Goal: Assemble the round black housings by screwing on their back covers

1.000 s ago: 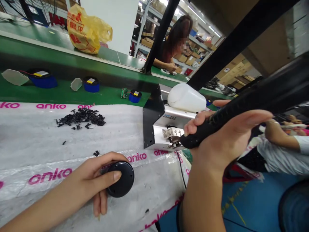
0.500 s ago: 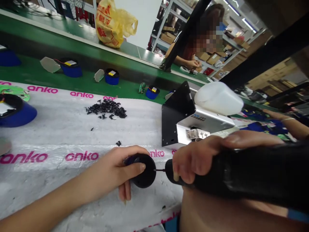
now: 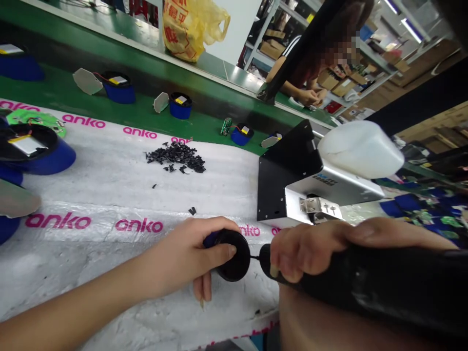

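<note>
Between the thumb and fingers of my left hand (image 3: 186, 256) is a round housing (image 3: 239, 265), with a black face and a bit of blue showing at its back. My right hand (image 3: 310, 248) is wrapped around a black power screwdriver (image 3: 395, 282), held level and pointing left. Its thin bit (image 3: 255, 257) reaches the right edge of the housing; the screw itself is too small to make out. Both hands are above the white foam sheet (image 3: 120, 282) printed "anko". Beyond them lies a pile of small black parts (image 3: 177, 157).
A screw feeder machine (image 3: 285, 180) stands behind my right hand, with a white plastic container (image 3: 360, 148) on top. Blue housings (image 3: 119, 92) with batteries line the green bench (image 3: 146, 124). More blue housings (image 3: 44, 153) sit at left. Across the bench, a person (image 3: 310, 95) works near a yellow bag (image 3: 186, 34).
The camera view has shifted, so the scene sits further right. The screwdriver's nose is closer to the housing, with less bit showing. Both hands keep their hold.
</note>
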Motion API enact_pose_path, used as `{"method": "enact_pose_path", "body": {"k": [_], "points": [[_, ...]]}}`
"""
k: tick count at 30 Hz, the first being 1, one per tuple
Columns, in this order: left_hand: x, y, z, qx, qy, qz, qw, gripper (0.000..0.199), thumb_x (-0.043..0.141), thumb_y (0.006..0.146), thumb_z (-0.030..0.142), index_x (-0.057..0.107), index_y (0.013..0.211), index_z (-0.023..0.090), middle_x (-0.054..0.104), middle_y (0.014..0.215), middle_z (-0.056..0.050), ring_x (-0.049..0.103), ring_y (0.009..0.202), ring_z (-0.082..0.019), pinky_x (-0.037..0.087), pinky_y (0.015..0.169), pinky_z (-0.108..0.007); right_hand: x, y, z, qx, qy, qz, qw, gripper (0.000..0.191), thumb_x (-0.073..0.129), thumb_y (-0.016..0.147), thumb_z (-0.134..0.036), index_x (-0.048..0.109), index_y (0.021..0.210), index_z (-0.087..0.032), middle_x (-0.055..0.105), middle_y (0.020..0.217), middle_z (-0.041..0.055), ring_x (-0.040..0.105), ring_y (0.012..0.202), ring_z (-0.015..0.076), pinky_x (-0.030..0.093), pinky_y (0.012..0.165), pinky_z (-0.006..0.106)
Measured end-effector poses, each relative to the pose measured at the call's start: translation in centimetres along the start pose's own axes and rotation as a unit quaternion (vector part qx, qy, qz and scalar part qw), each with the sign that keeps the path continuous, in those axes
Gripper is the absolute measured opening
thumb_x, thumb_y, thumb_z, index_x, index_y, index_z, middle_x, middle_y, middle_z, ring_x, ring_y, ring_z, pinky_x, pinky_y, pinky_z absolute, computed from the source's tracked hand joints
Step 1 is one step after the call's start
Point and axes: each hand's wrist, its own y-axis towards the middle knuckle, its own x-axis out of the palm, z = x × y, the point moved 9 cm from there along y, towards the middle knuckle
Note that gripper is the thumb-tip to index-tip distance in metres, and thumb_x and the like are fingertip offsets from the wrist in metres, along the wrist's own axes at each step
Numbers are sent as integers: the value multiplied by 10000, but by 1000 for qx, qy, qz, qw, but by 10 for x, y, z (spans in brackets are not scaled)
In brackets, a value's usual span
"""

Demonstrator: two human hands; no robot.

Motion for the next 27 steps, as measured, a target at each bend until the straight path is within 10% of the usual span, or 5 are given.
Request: {"method": "enact_pose_path", "body": {"k": [5, 11, 16, 27], "points": [[-5, -3, 13, 56, 124, 31, 990, 272, 532, 945, 403, 649, 1147, 264, 695, 849, -14, 593, 485, -117, 484, 438, -203, 2, 1, -2, -78, 60, 14, 995, 284, 675, 810, -611, 658, 837, -329, 574, 566, -17, 566, 450, 193, 511, 478, 368], [-13, -27, 46, 203, 455, 207, 842, 365, 463, 977, 453, 675, 1242, 317, 653, 1163, -60, 652, 987, -265, 525, 838, -327, -57, -2, -54, -218, 101, 274, 931, 468, 351, 969, -644, 609, 960, -254, 527, 537, -48, 460, 361, 122, 378, 330, 237], [-12, -13, 23, 181, 448, 123, 867, 695, 732, 790, 547, 498, 1435, 433, 550, 1450, -1, 575, 1243, -358, 529, 951, -341, -105, 2, -76, -341, -18, 409, 846, 336, 421, 989, -524, 550, 939, -217, 526, 514, -51, 510, 392, 156, 370, 330, 246], [-11, 1, 30, 135, 348, 140, 917, 536, 897, 613, 386, 697, 1110, 356, 703, 1196, 11, 622, 1119, -345, 506, 948, -401, -87, 7, -61, -221, -23, 321, 921, 493, 444, 888, -726, 568, 960, -254, 513, 552, -44, 467, 376, 133, 359, 335, 245]]}}
